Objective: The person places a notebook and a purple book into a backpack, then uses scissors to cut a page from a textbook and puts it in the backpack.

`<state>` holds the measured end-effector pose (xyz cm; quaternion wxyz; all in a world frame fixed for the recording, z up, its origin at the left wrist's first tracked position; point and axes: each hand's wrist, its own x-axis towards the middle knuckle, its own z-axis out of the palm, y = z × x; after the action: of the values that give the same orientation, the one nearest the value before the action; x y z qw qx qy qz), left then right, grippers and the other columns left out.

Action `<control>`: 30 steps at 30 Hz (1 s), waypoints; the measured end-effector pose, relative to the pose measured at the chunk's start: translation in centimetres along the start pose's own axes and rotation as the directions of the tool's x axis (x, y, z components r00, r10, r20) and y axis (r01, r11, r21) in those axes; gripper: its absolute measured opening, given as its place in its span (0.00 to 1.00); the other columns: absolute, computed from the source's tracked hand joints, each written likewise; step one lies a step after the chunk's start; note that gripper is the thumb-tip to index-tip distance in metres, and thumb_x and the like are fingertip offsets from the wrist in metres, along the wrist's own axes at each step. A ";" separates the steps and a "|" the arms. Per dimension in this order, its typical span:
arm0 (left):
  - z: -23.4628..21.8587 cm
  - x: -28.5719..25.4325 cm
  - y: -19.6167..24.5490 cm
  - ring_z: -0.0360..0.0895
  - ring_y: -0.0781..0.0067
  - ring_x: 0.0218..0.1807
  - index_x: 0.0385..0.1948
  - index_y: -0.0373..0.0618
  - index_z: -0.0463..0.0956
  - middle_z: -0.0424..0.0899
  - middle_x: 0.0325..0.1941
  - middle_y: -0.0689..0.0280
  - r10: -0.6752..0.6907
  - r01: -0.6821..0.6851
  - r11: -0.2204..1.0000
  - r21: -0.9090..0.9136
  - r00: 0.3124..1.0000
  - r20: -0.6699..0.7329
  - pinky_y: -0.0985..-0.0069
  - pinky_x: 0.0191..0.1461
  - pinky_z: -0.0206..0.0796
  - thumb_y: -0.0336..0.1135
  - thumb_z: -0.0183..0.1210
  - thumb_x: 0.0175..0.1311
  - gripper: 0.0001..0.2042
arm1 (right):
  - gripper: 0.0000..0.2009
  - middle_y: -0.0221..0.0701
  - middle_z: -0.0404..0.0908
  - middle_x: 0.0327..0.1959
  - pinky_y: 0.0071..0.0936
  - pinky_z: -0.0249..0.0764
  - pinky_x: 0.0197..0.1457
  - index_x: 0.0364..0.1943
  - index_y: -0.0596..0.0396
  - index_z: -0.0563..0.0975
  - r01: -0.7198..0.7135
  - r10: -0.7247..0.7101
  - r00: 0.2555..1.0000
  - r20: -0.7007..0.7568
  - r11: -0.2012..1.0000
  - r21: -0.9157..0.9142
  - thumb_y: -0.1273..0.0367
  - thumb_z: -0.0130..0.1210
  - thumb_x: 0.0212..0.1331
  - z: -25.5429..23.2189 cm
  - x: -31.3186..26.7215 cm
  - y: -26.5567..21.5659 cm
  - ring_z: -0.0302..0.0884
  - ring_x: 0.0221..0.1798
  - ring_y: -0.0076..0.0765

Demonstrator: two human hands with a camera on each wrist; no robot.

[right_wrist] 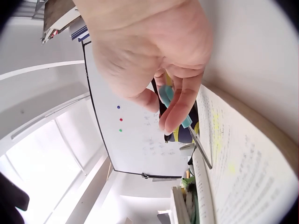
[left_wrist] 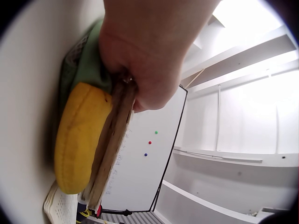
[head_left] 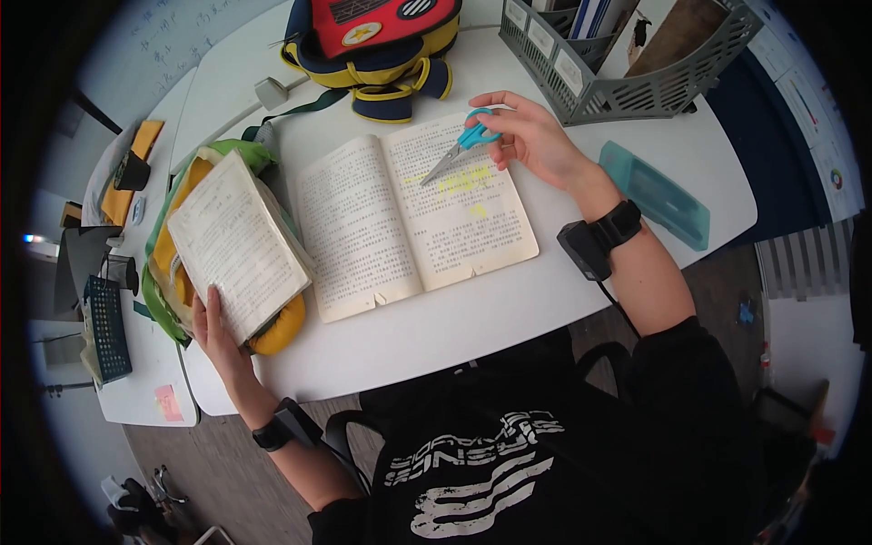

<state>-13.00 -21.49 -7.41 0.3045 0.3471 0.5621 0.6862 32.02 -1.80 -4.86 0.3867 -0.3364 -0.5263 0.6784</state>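
The teal-handled scissors are in the right hand, the nearer one, above the open book at upper centre of the head view; their long axis slants down-left from the fingers, the tip over the right-hand page, contact unclear. The right fingers are bent about the handles, blades slightly parted if at all. At left, the left hand grips a worn book by its lower edge, over a green-and-yellow bag.
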 end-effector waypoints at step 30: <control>0.1 0.0 0.3 0.79 0.75 0.52 0.62 0.32 0.68 0.81 0.56 0.58 0.025 -0.025 0.997 0.067 1.000 0.002 0.78 0.58 0.69 0.35 0.56 0.74 0.21 | 0.16 0.35 0.73 0.50 0.25 0.84 0.46 0.55 0.60 0.73 0.089 -0.119 0.983 -0.139 0.974 -0.209 0.77 0.44 0.64 -0.6 0.4 0.3 0.85 0.45 0.34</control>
<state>-12.94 -21.51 -7.12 0.2845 0.3647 0.5800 0.6705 32.31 -1.26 -5.29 0.4243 -0.3962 -0.5787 0.5728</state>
